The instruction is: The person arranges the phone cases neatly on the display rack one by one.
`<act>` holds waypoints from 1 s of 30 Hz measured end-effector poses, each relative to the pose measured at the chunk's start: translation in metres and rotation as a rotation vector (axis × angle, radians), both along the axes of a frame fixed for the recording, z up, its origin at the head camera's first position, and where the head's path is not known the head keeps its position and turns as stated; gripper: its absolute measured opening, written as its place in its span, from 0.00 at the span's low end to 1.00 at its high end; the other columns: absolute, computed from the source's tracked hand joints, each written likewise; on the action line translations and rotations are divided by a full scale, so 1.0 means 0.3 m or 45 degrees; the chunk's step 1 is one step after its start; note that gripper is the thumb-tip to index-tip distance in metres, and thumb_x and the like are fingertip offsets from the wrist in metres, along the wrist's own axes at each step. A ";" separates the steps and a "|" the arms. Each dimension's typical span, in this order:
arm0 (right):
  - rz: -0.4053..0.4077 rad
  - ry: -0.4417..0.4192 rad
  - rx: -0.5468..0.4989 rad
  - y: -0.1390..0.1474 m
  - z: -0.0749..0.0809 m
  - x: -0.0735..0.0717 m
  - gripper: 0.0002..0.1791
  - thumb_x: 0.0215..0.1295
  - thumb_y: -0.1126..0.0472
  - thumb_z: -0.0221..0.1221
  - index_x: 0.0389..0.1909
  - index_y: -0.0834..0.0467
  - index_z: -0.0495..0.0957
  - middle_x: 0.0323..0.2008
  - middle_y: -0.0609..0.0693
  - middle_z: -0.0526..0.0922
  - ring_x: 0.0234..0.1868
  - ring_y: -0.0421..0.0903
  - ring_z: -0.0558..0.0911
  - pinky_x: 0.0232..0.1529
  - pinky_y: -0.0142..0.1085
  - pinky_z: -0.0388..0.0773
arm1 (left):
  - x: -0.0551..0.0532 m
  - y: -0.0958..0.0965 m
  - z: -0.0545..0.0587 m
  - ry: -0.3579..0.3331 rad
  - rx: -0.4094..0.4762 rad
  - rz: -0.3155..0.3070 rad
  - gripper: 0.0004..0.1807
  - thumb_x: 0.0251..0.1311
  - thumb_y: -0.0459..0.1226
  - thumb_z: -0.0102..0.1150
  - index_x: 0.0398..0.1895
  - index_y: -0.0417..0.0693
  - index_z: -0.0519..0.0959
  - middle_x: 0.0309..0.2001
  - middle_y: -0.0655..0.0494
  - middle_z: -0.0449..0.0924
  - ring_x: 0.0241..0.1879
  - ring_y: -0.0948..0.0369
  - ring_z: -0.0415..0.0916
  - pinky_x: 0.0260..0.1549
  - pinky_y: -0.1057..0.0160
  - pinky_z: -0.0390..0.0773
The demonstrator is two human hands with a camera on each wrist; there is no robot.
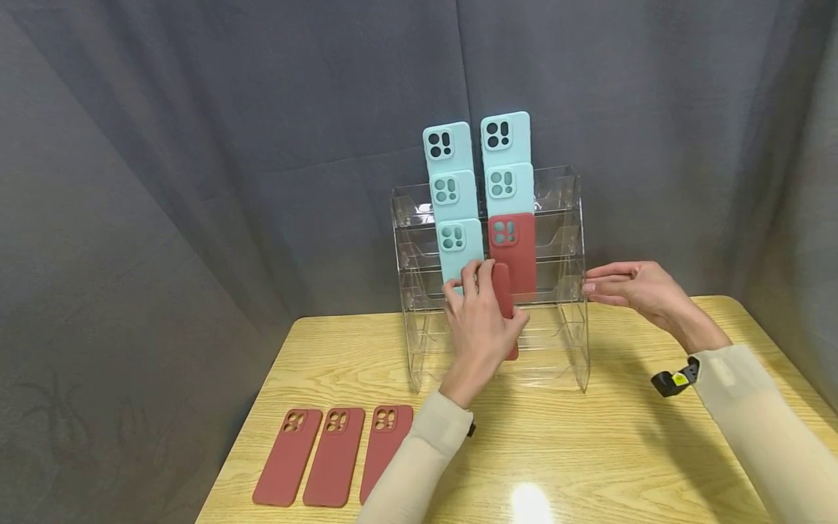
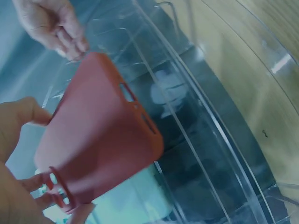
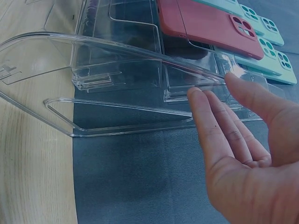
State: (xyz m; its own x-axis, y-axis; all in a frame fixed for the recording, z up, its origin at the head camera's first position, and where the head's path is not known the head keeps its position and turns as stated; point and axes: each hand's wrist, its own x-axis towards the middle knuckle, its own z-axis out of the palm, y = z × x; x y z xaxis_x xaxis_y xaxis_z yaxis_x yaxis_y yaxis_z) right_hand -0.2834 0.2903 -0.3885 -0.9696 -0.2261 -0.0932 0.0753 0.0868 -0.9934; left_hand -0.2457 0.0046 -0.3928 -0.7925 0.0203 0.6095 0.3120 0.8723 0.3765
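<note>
My left hand grips a red phone case by its long edges, thumb on one side and fingers on the other near the camera cutouts. In the head view this case is seen nearly edge-on, in front of the clear acrylic display rack. Another red case stands in the rack's right column, below two mint cases. Three mint cases fill the left column. At the rack's right side, my right hand has its fingers nearly straight, fingertips right at the side panel.
Three red phone cases lie in a row on the wooden table, at the front left; my left sleeve overlaps the rightmost. A dark grey curtain hangs behind the rack and along both sides.
</note>
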 end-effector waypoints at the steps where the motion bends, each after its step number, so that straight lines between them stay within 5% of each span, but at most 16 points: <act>1: -0.001 -0.001 -0.002 0.001 -0.001 -0.001 0.30 0.69 0.63 0.70 0.67 0.71 0.73 0.46 0.43 0.93 0.48 0.38 0.91 0.55 0.31 0.89 | -0.013 0.013 -0.001 0.014 0.006 0.006 0.43 0.50 0.45 0.73 0.73 0.59 0.67 0.71 0.58 0.67 0.58 0.46 0.66 0.46 0.48 0.84; 8: -0.012 0.006 0.028 0.003 -0.003 -0.002 0.29 0.69 0.61 0.70 0.66 0.69 0.75 0.45 0.41 0.93 0.47 0.37 0.91 0.54 0.31 0.89 | -0.088 0.090 -0.025 0.197 -0.033 0.085 0.44 0.51 0.48 0.72 0.73 0.56 0.66 0.70 0.55 0.68 0.58 0.46 0.66 0.42 0.50 0.86; 17: -0.016 0.003 0.067 0.001 0.002 -0.001 0.32 0.69 0.59 0.71 0.67 0.69 0.74 0.44 0.38 0.92 0.48 0.36 0.91 0.55 0.30 0.89 | -0.122 0.159 -0.078 0.347 -0.183 0.155 0.43 0.51 0.49 0.73 0.73 0.57 0.68 0.70 0.54 0.70 0.60 0.44 0.67 0.44 0.49 0.83; 30: -0.020 0.010 0.132 0.002 0.001 -0.001 0.36 0.69 0.55 0.71 0.70 0.71 0.71 0.44 0.36 0.92 0.48 0.36 0.90 0.54 0.29 0.89 | -0.109 0.203 -0.146 0.263 -0.302 0.184 0.41 0.59 0.49 0.70 0.75 0.57 0.66 0.72 0.52 0.66 0.62 0.44 0.67 0.43 0.49 0.80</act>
